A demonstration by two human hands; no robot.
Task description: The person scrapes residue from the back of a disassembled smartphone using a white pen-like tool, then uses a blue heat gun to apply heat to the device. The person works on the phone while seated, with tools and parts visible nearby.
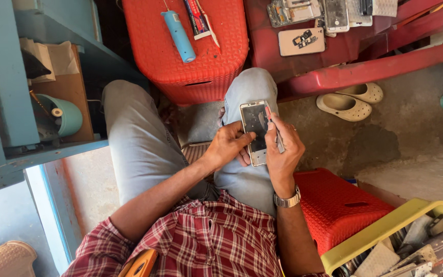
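Note:
A white smartphone (255, 131) with a dark screen rests on my right knee, in light grey jeans. My left hand (227, 145) grips its left edge, the thumb lying across the screen. My right hand (284, 146) is on the phone's right edge and holds a thin red-handled tool (275, 128) like a pen, its tip near the top right of the phone. A metal watch (288, 200) sits on my right wrist.
A red plastic stool (216, 56) ahead carries a blue tube (179, 35) and a pack of tools. A dark red table (355, 46) holds phone parts. Pale clogs (349, 102) lie on the floor. Another red stool (339, 205) and a yellow crate (385, 225) of parts stand at the right.

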